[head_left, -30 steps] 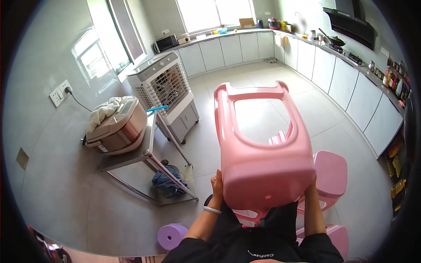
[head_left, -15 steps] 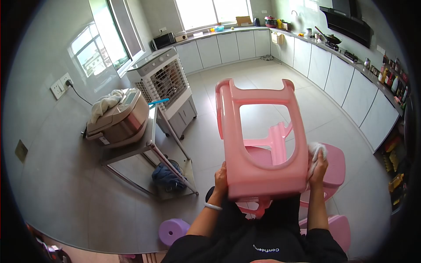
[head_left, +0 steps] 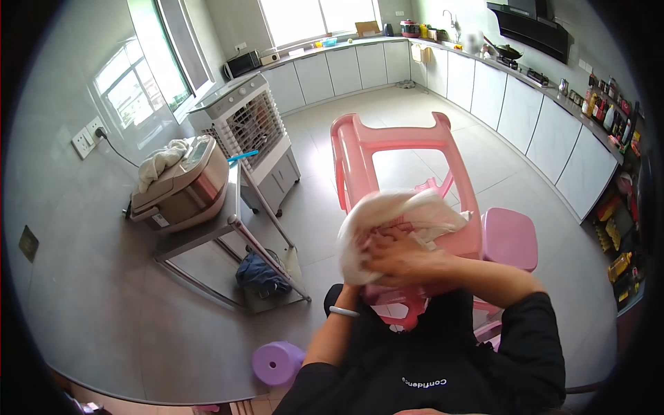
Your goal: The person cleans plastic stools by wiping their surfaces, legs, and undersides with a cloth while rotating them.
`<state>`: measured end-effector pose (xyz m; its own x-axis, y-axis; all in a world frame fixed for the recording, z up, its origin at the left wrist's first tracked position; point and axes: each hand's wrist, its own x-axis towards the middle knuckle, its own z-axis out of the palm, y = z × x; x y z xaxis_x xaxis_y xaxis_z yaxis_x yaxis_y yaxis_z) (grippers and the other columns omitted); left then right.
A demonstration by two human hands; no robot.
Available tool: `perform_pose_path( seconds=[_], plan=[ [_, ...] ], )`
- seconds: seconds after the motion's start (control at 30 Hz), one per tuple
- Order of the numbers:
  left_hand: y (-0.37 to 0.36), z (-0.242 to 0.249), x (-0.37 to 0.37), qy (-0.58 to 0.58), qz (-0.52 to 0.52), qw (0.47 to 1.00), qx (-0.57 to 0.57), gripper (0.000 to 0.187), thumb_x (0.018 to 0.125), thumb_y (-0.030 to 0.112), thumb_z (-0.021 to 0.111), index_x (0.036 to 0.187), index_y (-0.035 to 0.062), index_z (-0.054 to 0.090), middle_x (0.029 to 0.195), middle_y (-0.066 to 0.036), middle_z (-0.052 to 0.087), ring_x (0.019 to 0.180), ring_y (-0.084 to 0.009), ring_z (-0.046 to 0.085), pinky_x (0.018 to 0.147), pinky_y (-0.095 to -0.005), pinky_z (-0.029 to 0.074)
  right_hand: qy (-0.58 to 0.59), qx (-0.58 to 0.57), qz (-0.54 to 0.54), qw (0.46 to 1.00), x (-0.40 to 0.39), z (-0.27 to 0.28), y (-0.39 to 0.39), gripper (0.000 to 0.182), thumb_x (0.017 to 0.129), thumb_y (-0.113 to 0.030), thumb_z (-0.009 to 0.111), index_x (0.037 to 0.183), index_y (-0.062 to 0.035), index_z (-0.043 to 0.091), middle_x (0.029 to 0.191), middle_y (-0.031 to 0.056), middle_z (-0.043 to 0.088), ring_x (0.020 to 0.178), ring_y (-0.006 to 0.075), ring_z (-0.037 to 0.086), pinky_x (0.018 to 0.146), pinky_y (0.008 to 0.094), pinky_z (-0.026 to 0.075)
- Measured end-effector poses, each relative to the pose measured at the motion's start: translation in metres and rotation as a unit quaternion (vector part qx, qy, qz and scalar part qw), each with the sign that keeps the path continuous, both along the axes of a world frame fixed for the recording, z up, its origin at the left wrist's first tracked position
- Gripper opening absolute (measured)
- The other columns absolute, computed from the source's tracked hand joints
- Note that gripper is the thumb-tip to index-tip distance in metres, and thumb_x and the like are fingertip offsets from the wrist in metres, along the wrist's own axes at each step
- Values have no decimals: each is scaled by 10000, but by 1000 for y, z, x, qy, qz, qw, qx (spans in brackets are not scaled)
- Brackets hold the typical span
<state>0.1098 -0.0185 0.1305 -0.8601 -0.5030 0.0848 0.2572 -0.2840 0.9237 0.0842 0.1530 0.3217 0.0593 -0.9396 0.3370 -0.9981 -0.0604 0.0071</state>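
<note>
A pink plastic stool (head_left: 462,243) lies on its side in front of me, its legs pointing away. My right hand (head_left: 404,259) is on a white cloth (head_left: 415,207) over the stool's near left part; its fingers are blurred and partly hidden in the cloth. My left hand (head_left: 351,290) is at the stool's near left corner, its fingers covered by the cloth, so their grip is out of sight.
Another pink stool (head_left: 510,238) stands to the right, a purple stool (head_left: 278,364) at the lower left. On the left, a metal rack (head_left: 238,225) holds a rice cooker (head_left: 181,187), beside an air cooler (head_left: 252,117). Cabinets (head_left: 522,114) line the far walls.
My right hand has moved left with the cloth, from the stool's right side across to its near left part. The cloth is now spread out. The view has shifted slightly.
</note>
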Motion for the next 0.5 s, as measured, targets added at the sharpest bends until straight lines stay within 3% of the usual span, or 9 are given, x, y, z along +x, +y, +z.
perform_pose_path(
  seconds=[0.07, 0.27, 0.3, 0.5],
  plan=[
    [-2, -3, 1, -12, 4, 1000, -5, 568, 1081, 418, 440, 764, 8, 673, 704, -22, 636, 605, -91, 537, 554, -281, 456, -19, 18, 18, 1000, -4, -11, -18, 378, 885, -359, 620, 1184, -135, 679, 1209, 133, 612, 1273, 313, 507, 1090, 540, 329],
    [-1, 14, 17, -55, 27, 998, -13, 567, 1079, 427, 443, 805, -5, 689, 739, -33, 655, 634, -97, 558, 577, -285, 475, -4, -20, -56, 998, -66, -2, -94, 354, 869, -328, 582, 1101, -99, 719, 1166, 112, 660, 1189, 314, 565, 1079, 516, 364],
    [0, 24, 18, -68, 16, 998, -5, 575, 1078, 440, 439, 863, -25, 701, 783, -43, 674, 673, -107, 583, 607, -287, 495, 1, -9, -88, 996, -83, -1, -107, 394, 886, -344, 562, 1139, -79, 708, 1217, 120, 652, 1212, 308, 560, 1097, 501, 350],
    [2, 31, 19, -43, 53, 997, -33, 582, 1085, 431, 415, 850, -19, 699, 760, -42, 671, 659, -115, 586, 598, -289, 492, -49, 9, -218, 975, -162, 19, -167, 458, 916, -328, 533, 1243, -38, 672, 1402, 133, 561, 1334, 294, 473, 1175, 449, 279]
  ],
)
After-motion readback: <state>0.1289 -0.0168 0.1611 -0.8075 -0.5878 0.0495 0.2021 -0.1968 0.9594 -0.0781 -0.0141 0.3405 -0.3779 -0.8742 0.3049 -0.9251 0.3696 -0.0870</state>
